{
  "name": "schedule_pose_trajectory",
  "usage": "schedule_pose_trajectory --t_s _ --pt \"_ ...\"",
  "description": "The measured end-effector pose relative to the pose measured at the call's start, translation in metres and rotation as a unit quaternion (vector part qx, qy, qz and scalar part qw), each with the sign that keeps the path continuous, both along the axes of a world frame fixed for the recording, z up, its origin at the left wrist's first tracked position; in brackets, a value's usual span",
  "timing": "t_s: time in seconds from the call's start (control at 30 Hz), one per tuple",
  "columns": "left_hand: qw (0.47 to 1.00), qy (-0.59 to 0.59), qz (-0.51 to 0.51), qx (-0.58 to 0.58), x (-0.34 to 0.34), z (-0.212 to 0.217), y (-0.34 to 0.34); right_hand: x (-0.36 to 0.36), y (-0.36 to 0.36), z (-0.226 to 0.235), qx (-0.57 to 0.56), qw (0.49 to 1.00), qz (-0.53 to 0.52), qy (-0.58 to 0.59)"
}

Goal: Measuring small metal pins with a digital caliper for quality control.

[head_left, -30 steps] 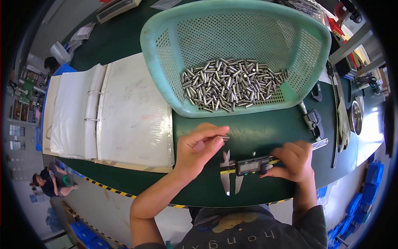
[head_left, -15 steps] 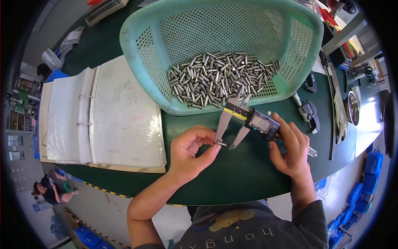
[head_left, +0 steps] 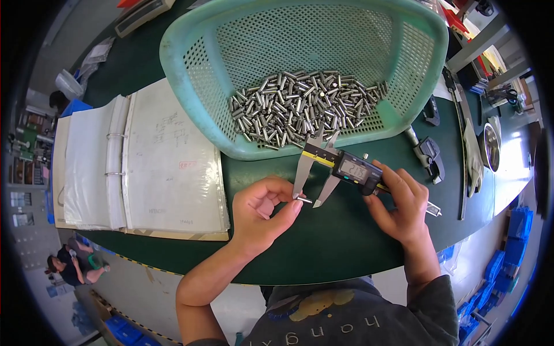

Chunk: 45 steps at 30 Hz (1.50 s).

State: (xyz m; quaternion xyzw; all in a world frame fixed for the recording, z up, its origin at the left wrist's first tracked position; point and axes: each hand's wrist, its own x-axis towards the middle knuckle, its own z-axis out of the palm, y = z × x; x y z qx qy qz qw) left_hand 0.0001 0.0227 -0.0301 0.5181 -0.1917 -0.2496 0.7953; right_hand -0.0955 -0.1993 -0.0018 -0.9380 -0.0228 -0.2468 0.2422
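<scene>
Both hands are busy over the dark green table (head_left: 346, 242), and they have drawn closer together than half a second ago; the left hand (head_left: 262, 213) pinches a small metal pin (head_left: 304, 200) between thumb and fingertips, while the right hand (head_left: 401, 205) is wrapped around the body of a digital caliper (head_left: 340, 167), thumb up near its display; a second ago the caliper lay low on the table by the person's body, and now it is raised and tilted, its long jaws pointing down at the pin; the pin's tip sits between those jaws, or right at them, though I cannot tell whether they touch it; to my eye that means the measuring itself is now under way, the pick-up being done; just beyond the caliper stands the teal mesh basket (head_left: 190, 75), holding a heap of like pins (head_left: 300, 109); an open ring binder (head_left: 144, 167) lies to the left, well apart from the hands; another gauge (head_left: 428, 155) lies to the right, untouched.
</scene>
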Motion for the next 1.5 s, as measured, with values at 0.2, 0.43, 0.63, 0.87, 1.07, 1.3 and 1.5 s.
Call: schedule_pose_trajectory --t_s 0.2,0.43,0.63,0.87,1.07,1.3,1.5 --pt "1.0 0.025 -0.007 -0.013 -0.0016 -0.0033 0.0021 0.0011 0.0004 -0.0018 0.021 1.0 -0.018 -0.01" --pt "0.999 0.023 -0.03 0.037 0.0023 -0.0028 0.0047 0.0006 -0.0022 -0.0008 0.018 1.0 -0.011 -0.013" --pt "0.996 0.075 -0.038 -0.011 0.0009 -0.0023 0.0001 0.0013 -0.0025 -0.0007 0.005 1.0 -0.015 -0.015" --pt "0.997 0.075 -0.034 -0.002 0.0006 -0.0078 0.0025 -0.0001 -0.0008 -0.0012 0.01 0.999 -0.028 0.015" --pt "0.997 0.078 -0.026 0.0 -0.0012 -0.0033 0.0006 0.0003 -0.0004 -0.0022 0.005 0.999 -0.006 0.045" --pt "0.998 0.055 -0.009 -0.012 -0.0032 -0.0026 0.0 0.0016 0.0 -0.0042 0.026 0.999 -0.013 0.034" --pt "0.999 0.048 -0.024 -0.009 -0.0018 -0.0027 0.0016 0.0003 -0.0021 0.0011 0.03 0.999 -0.025 0.022"
